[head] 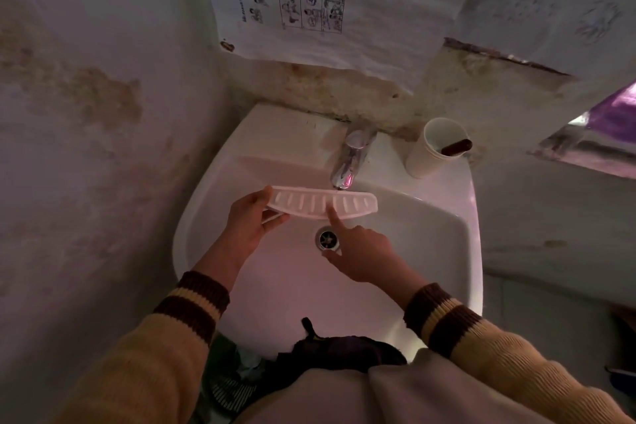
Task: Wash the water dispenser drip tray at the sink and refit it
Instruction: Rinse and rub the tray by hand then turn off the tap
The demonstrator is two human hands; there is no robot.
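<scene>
The drip tray [309, 202] is a long, curved white plastic piece with several slots. It is held level over the white sink [430, 241], right under the chrome tap [349, 162]. My left hand [253, 220] grips the tray's left end. My right hand [364, 251] has its index finger stretched out, the tip pressing on the tray's slotted top near the middle, with the other fingers curled. I cannot tell whether water runs from the tap. The sink drain [327, 239] shows just below the tray.
A white cup [430, 155] with a dark handle sticking out stands on the sink's back right corner. A stained wall is close on the left. Printed paper sheets [309, 0] hang on the wall behind the tap. A ledge juts out at right.
</scene>
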